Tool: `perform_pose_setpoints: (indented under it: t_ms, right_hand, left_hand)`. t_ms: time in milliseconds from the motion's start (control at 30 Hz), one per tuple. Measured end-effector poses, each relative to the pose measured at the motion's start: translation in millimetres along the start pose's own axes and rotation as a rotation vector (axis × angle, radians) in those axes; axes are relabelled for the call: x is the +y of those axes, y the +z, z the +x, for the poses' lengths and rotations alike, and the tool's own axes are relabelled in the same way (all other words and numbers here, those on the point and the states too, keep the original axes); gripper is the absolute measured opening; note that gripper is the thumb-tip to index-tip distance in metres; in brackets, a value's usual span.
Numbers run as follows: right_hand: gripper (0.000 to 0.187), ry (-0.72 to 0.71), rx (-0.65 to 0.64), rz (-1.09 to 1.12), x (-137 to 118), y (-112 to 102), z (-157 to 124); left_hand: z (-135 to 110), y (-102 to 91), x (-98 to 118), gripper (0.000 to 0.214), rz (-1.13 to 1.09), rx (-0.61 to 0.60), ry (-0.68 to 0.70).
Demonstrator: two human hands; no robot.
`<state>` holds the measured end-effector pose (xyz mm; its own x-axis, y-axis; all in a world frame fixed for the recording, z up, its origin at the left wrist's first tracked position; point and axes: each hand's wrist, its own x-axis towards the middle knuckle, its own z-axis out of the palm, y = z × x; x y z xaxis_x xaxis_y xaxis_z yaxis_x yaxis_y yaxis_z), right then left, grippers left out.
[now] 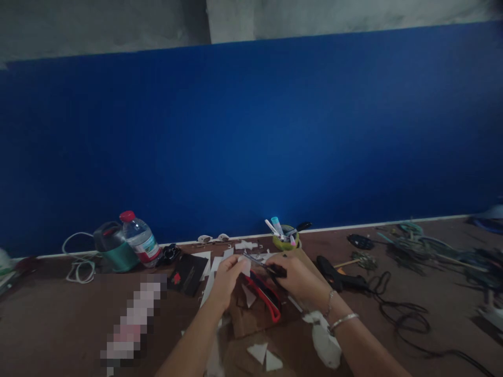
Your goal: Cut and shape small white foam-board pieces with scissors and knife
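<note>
Head view, left hand: the left hand (226,277) is pinching a small white paper piece (245,265), fingers curled shut around its lower edge
Head view, right hand: the right hand (296,277) is gripping black-handled metal scissors (267,267), fingers closed through the handles; how far the blades are parting cannot be told
Paper and blades: the small white paper piece is sitting between the two hands, just above a brown cardboard sheet (247,322); the scissors' long axis is running right to left, tips meeting the paper's right edge, so the left hand is the nearer one to the paper
Under the hands: a red-handled cutter (269,303) is lying slantwise on the cardboard; white paper triangles (264,357) are lying nearer the person on the brown table (58,314)
Around: a black glue gun (341,280) is resting to the right, a yellow-green cup of marker pens (286,242) standing behind the hands
Writing: a clear plastic water bottle with a red cap (139,241) is showing a label, too blurred to read
</note>
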<state>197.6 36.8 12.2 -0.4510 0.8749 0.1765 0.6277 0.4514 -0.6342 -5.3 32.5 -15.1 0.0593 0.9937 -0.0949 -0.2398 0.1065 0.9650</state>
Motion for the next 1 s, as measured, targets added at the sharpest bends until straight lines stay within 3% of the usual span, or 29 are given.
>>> perform_pose_setpoints:
  t_ms: [233,400,1000]
  right_hand:
    - [0.035,0.005,0.000,-0.035,-1.7,-0.5,0.4]
    - [0.035,0.018,-0.015,-0.079,-1.0,-0.9,0.6]
    - [0.035,-0.001,-0.023,-0.187,-6.7,-5.3,-1.3]
  left_hand:
    - [0.8,1.1,-2.4,0.024,0.056,0.026,0.075]
    - [0.9,1.0,-3.5,0.026,0.077,0.022,0.030]
    - [1.2,-2.0,-2.1,0.028,0.185,0.000,0.086]
